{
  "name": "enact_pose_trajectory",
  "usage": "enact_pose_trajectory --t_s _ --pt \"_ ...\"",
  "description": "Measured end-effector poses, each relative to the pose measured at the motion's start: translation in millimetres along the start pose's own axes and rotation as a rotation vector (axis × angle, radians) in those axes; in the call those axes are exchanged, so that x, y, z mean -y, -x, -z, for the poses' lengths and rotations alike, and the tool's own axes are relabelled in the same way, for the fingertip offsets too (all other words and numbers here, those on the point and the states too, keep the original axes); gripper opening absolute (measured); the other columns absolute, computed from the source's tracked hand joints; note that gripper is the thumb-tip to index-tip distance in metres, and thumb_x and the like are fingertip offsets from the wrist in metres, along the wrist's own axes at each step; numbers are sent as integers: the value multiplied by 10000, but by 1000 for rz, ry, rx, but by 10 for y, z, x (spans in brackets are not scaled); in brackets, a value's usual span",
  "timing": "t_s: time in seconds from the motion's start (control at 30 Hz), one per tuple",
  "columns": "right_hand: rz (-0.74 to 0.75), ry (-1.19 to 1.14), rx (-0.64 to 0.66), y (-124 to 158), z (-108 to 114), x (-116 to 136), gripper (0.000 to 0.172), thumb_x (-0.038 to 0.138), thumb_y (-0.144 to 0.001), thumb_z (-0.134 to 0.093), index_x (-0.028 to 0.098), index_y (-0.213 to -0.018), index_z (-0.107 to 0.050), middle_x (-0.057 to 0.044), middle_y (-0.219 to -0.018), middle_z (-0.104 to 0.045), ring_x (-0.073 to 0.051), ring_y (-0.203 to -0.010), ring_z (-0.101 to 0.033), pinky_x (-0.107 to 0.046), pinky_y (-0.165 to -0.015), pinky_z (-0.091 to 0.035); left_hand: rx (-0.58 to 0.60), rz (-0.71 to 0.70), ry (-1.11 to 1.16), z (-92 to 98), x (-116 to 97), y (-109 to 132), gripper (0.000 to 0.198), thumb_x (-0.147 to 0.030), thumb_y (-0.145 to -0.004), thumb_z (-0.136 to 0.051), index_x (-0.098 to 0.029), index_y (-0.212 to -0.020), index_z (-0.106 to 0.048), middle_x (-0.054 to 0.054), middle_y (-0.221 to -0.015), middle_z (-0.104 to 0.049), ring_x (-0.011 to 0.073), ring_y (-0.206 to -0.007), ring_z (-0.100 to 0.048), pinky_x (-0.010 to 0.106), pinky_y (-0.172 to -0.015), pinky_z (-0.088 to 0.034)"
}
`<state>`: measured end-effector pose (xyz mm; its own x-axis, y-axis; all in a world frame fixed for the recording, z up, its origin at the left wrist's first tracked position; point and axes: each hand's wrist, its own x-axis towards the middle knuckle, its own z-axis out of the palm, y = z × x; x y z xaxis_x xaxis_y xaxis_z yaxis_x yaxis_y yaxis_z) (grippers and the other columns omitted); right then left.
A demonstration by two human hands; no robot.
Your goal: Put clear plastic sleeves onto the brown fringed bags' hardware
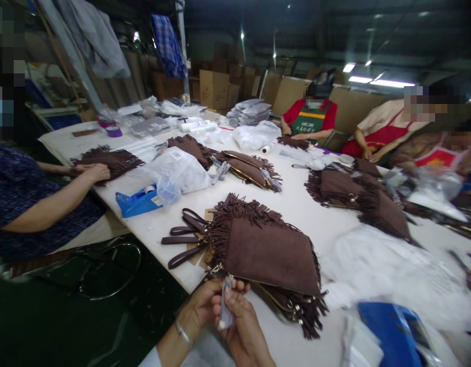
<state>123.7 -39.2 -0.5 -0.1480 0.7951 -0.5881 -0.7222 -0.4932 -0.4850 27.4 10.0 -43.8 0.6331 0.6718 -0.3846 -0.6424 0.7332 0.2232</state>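
My left hand [205, 306] and my right hand [243, 331] meet at the near table edge, both pinching a small pale plastic wrap [225, 313] around a bit of metal hardware. It sits at the near corner of a brown suede fringed bag [269, 252] that lies flat on the white table [296, 204]. Dark brown straps [185, 237] trail off the bag to the left. A bracelet circles my left wrist.
Several more fringed bags, clear plastic bags and white wrapping lie across the table. A blue tape dispenser [138, 201] sits at left, another blue object [396, 331] at near right. A person at left reaches onto the table; three others sit at the far right. Cardboard boxes stand behind.
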Motion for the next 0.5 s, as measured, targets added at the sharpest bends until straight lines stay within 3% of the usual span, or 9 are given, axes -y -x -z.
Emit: enact_pose_trajectory --t_s 0.23,0.4,0.5 --pt "52 55 46 17 -2 4 404 397 -634 -846 120 -831 -628 -75 -719 -722 -122 -543 -649 -203 -509 -501 -49 -38 -21 33 67 70 128 -171 -817 -659 -80 -899 -694 152 -872 -713 241 -852 -693 320 -796 -550" --pt "49 46 21 29 -1 -42 436 392 -600 -863 118 -839 -623 -86 -740 -728 -133 -570 -661 -205 -533 -504 -261 -121 -15 -7 127 192 166 -127 -775 -706 -77 -931 -677 85 -728 -688 161 -639 -675 230 -634 -546" --pt "83 85 28 -6 4 -45 443 426 -611 -846 128 -824 -597 -65 -680 -710 -130 -526 -639 -203 -497 -480 -340 -175 -46 -105 103 292 218 -229 -796 -714 -73 -942 -671 62 -658 -660 130 -517 -624 206 -517 -512"
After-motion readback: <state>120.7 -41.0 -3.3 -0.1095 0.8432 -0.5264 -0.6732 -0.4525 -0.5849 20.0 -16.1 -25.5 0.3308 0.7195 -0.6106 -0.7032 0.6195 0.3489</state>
